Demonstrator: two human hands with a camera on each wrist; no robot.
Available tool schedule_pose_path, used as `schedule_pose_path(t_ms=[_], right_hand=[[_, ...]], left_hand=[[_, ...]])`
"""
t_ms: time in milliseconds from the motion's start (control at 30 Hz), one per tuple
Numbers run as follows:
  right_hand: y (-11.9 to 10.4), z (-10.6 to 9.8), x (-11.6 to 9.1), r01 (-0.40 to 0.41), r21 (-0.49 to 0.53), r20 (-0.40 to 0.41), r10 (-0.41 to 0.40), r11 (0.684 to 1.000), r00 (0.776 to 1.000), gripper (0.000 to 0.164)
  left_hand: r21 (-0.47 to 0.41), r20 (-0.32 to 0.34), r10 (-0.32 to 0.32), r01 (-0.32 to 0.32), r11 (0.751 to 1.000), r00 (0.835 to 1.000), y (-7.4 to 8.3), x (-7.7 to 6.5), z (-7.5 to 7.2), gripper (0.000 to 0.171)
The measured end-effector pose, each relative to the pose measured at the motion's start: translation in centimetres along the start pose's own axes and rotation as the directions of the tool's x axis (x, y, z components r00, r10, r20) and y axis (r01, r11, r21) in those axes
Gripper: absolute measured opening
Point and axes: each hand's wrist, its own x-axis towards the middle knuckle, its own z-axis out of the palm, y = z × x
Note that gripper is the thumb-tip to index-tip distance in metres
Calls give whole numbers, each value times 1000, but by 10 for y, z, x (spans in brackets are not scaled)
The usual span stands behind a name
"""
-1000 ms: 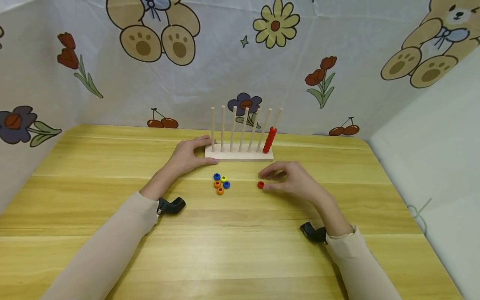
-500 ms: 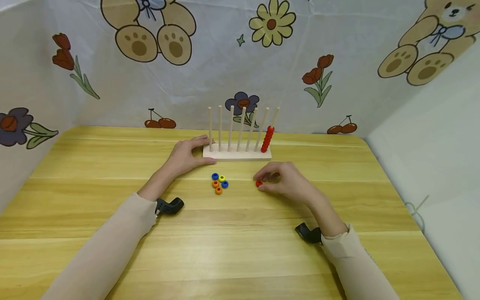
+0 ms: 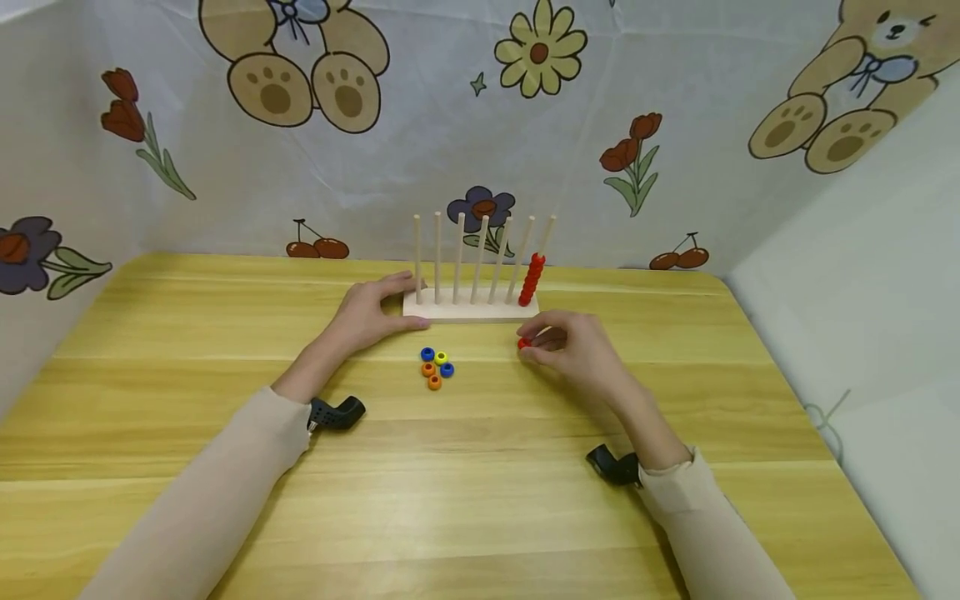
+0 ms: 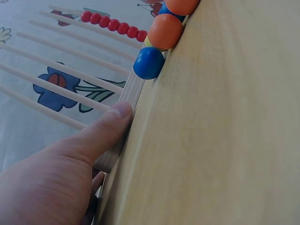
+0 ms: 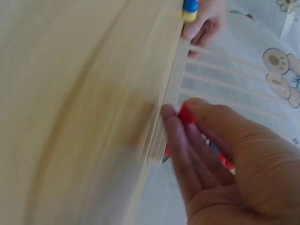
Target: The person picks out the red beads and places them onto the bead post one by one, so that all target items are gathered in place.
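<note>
A wooden peg stand (image 3: 471,312) with a row of upright pegs is at the back of the table; red beads (image 3: 532,280) are stacked on its rightmost peg. My left hand (image 3: 365,315) grips the stand's left end, thumb along the front edge and fingers behind. Between thumb and fingers of my right hand (image 3: 583,348) is a loose red bead (image 5: 186,113), held in front of the stand's right end. In front of the stand lie two blue beads (image 3: 427,354), two orange beads (image 3: 435,382) and one yellow bead (image 3: 441,357), grouped closely.
The wood-grain table (image 3: 420,500) reaches back to a printed cloth (image 3: 420,167) hanging behind the stand. Black wrist cameras (image 3: 339,413) stick out inward from both cuffs. A pale cord (image 3: 828,425) hangs beyond the table's right edge.
My right hand has closed its fingers on the red bead, picked it up and moved it toward the stand. The left hand keeps its grip. The head view has shifted slightly.
</note>
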Motion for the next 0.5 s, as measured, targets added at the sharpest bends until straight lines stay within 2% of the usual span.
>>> schedule_pose_path(t_ms=[200,333,433,500], right_hand=[[1,-10,4,-2,9,-88,2,1000,996,20],[-2,-19,9,18,29,-176,-13,999,984,21],[-7,-28,15,45,48,-273,-30,998,962,23],[-13,-35,21,78,57,-354,-53,995,934,23]], left_hand=[[-6,-2,3,-3,1000,1000,1,1,1,79],[-8,-3,1,-1,1000,1000,1,0,1,79],[-10,5,-5,5,1000,1000,0,-1,1,79],[-8,8,-5,5,1000,1000,0,0,1,79]])
